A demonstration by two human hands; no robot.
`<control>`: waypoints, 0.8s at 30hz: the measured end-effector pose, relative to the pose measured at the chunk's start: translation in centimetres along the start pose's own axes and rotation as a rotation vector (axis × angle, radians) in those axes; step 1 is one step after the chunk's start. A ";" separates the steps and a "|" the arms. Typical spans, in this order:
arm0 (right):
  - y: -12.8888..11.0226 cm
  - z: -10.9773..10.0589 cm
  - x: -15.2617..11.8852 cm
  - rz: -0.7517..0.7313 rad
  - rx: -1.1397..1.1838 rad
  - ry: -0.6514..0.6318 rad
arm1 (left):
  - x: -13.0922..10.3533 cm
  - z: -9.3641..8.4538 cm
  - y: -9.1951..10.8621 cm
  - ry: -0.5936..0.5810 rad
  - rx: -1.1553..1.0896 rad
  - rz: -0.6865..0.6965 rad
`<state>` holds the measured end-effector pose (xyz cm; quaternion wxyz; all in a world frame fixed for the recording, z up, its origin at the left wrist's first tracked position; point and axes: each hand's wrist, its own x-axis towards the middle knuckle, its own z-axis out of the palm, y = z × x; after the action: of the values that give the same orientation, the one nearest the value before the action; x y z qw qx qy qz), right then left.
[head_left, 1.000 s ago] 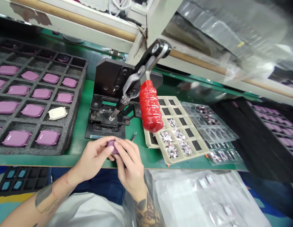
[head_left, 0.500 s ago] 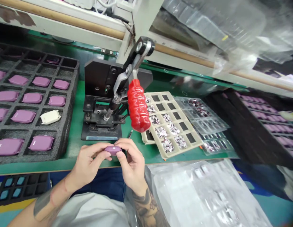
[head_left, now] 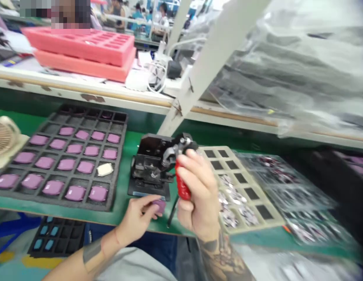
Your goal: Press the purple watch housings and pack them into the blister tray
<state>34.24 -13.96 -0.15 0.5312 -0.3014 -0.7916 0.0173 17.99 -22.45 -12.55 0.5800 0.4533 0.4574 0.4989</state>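
Observation:
My left hand (head_left: 137, 218) pinches a small purple plastic case (head_left: 160, 206) by its edge, just in front of the black clamp fixture (head_left: 152, 168). My right hand (head_left: 199, 191) is wrapped round the red handle (head_left: 181, 183) of the fixture's toggle clamp, its fingers hiding the handle's right side. A thin dark pen-like stick (head_left: 172, 214) lies on the green bench between the two hands. To the left, a dark foam tray (head_left: 118, 171) holds several purple cases and one cream-coloured case (head_left: 105, 169).
Right of the fixture lies a beige compartment tray (head_left: 275, 218) of small shiny parts. Clear plastic trays (head_left: 310, 195) sit beyond it. Stacked pink foam trays (head_left: 81, 50) occupy the shelf above, beside a slanted white post (head_left: 195, 82). A beige fan (head_left: 5, 136) stands far left.
My right hand has let go of the purple case and taken hold of the red handle. The case stays in my left hand. The camera has tilted up, bringing the shelf into view.

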 end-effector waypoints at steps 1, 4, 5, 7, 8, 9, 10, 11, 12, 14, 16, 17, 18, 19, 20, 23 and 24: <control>0.4 0.8 1.4 -0.113 0.042 -0.017 | 0.2 0.0 0.1 -0.015 -0.012 -0.024; -0.1 3.2 5.2 -0.264 0.190 0.154 | 0.5 -0.3 0.2 -0.034 -0.034 -0.105; -0.8 3.6 6.4 -0.211 0.242 0.231 | 0.5 -0.5 0.2 -0.022 -0.022 -0.119; -2.6 3.7 8.6 -0.035 0.322 0.349 | 0.2 -0.7 0.5 0.022 0.023 -0.106; -3.3 3.6 9.3 0.051 0.337 0.381 | -0.1 -0.8 0.8 0.044 0.039 -0.090; -3.9 3.5 9.7 0.120 0.326 0.393 | -0.5 -1.1 1.1 0.064 0.043 -0.078; -4.2 3.4 9.4 0.164 0.288 0.391 | -1.0 -1.4 1.6 0.077 0.040 -0.072; -4.3 3.3 8.6 0.183 0.237 0.397 | -1.5 -1.9 2.1 0.089 0.034 -0.068; -4.2 3.1 7.1 0.187 0.188 0.419 | -2.1 -2.5 2.6 0.098 0.035 -0.068; -3.7 2.9 2.7 0.193 0.114 0.439 | -3.3 -3.7 3.6 0.105 0.076 -0.058; -3.3 2.9 -2.5 0.312 0.108 0.287 | -4.6 -4.8 4.4 0.095 0.168 -0.016; -3.0 3.2 -4.9 0.347 0.096 0.152 | -5.1 -5.1 4.6 0.082 0.226 0.015; -2.7 3.5 -7.0 0.352 0.089 -0.003 | -5.6 -5.3 4.7 0.066 0.288 0.047; -2.4 4.0 -8.7 0.337 0.058 -0.133 | -5.9 -5.2 4.6 0.052 0.345 0.082; -2.0 4.7 -9.8 0.321 0.017 -0.244 | -6.1 -5.1 4.5 0.041 0.392 0.116; -0.1 6.7 -10.6 0.309 -0.129 -0.469 | -6.1 -4.0 4.2 0.027 0.459 0.213; 0.6 7.3 -10.3 0.314 -0.165 -0.527 | -5.9 -3.7 4.1 0.026 0.463 0.249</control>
<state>30.93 -16.46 -12.05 0.2726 -0.4471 -0.8445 0.1122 13.20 -27.72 -8.65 0.3889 0.6202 0.5076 0.4544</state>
